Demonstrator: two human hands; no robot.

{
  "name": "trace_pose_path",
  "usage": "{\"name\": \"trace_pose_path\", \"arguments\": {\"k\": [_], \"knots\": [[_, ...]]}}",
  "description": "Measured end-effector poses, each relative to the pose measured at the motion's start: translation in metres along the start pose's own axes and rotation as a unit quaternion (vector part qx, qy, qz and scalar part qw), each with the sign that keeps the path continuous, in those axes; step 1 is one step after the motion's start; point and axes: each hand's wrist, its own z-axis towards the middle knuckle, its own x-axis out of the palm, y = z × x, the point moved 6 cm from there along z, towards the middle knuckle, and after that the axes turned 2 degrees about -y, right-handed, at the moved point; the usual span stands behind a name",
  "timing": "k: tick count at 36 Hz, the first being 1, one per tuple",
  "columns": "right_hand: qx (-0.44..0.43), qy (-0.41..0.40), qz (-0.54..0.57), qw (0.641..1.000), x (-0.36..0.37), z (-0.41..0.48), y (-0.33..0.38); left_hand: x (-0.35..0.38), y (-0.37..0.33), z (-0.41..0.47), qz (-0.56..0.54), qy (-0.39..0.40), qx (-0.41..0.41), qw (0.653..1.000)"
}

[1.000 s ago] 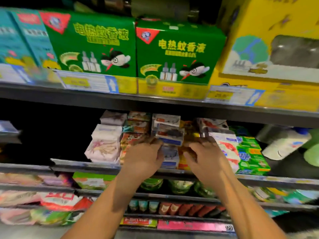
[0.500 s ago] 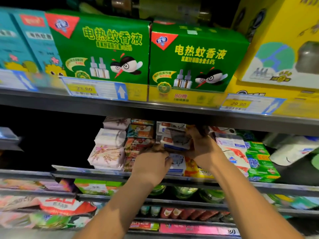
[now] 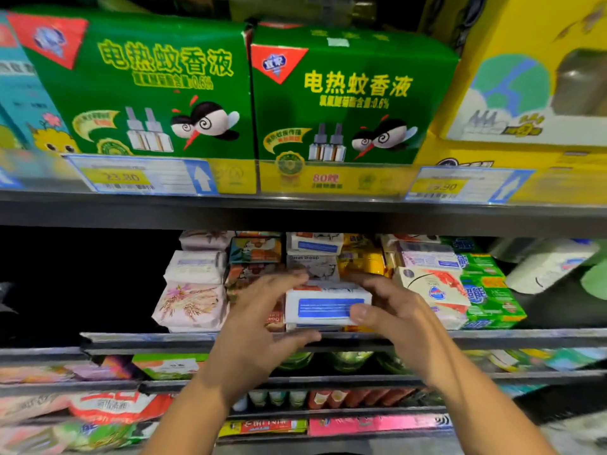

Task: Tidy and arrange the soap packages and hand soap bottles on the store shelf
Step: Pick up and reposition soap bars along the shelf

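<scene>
Both hands hold one white soap package (image 3: 325, 305) just above the front rail of the soap shelf (image 3: 147, 338). The package lies with its long axis left to right, along the rail, and its broad face with a blue band turned to the camera. The print on the band is too blurred to read.

The left hand (image 3: 262, 326) grips the package's left end, fingers spread over the top edge and thumb curled beneath. The right hand (image 3: 394, 313) grips its right end, thumb pressed across the lower front corner and fingers curved over the top.

Directly behind the package stands a stack of white boxes (image 3: 312, 266), one marked "Soap". Left of the package sit pink floral packs (image 3: 190, 303). To its right are yellow packs (image 3: 361, 257), then green packs (image 3: 489, 290), then a white bottle (image 3: 551, 264) lying tilted.

Above the package, on the next shelf up, two green cartons (image 3: 147, 87) read "电热蚊香液" and "0.6%". A price tag (image 3: 131, 175) under the left carton reads 23.80.
</scene>
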Motion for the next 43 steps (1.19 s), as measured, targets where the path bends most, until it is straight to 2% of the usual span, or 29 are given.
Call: {"name": "trace_pose_path", "arguments": {"k": [3,5,8,10,12,15,18,20,22,24,26,28,31,33,36,40,43], "knots": [[0.061,0.031,0.075,0.995,0.007,-0.003,-0.011,-0.001,-0.006,0.000,-0.105,-0.023,-0.047,0.993],[0.085,0.059,0.086,0.991,0.010,-0.006,-0.014,0.003,-0.008,-0.002,-0.204,-0.032,-0.097,0.974],[0.048,0.093,0.112,0.988,0.015,-0.009,-0.007,0.009,-0.011,-0.002,-0.288,-0.062,-0.147,0.944],[0.032,0.068,0.145,0.987,0.016,-0.009,-0.003,0.013,-0.009,-0.003,-0.341,-0.086,-0.188,0.917],[0.017,-0.002,0.164,0.986,0.013,-0.008,-0.003,0.017,-0.007,-0.005,-0.370,-0.090,-0.218,0.899],[0.014,-0.084,0.165,0.983,0.012,-0.008,-0.001,0.020,-0.005,-0.007,-0.360,-0.039,-0.218,0.906],[0.055,-0.099,0.255,0.960,0.013,-0.011,-0.002,0.021,-0.004,-0.010,-0.335,0.064,-0.190,0.921],[0.077,-0.077,0.305,0.946,0.014,-0.012,-0.006,0.015,-0.003,-0.011,-0.240,0.102,-0.154,0.953],[0.081,-0.015,0.355,0.931,0.019,-0.011,-0.008,0.006,-0.002,-0.008,-0.114,0.079,-0.118,0.983],[0.071,0.052,0.369,0.925,0.023,-0.012,-0.007,-0.001,0.005,-0.007,-0.076,0.046,-0.121,0.989],[0.053,0.078,0.328,0.940,0.025,-0.012,-0.007,-0.004,0.010,-0.009,-0.092,0.029,-0.129,0.987],[0.041,0.062,0.255,0.964,0.026,-0.012,-0.004,-0.006,0.009,-0.012,-0.167,0.012,-0.152,0.974],[0.033,0.013,0.174,0.984,0.029,-0.011,-0.002,-0.002,0.002,-0.017,-0.340,-0.003,-0.217,0.915],[0.034,-0.008,0.173,0.984,0.032,-0.011,-0.002,-0.003,-0.005,-0.016,-0.374,-0.022,-0.222,0.900],[0.011,-0.045,0.189,0.981,0.034,-0.013,0.000,-0.006,-0.007,-0.017,-0.344,-0.030,-0.204,0.916],[0.015,-0.076,0.234,0.969,0.032,-0.015,0.004,-0.004,-0.002,-0.028,-0.348,0.070,-0.188,0.916],[0.034,-0.019,0.325,0.945,0.033,-0.017,0.003,-0.004,-0.001,-0.030,-0.199,0.110,-0.147,0.963]]}}
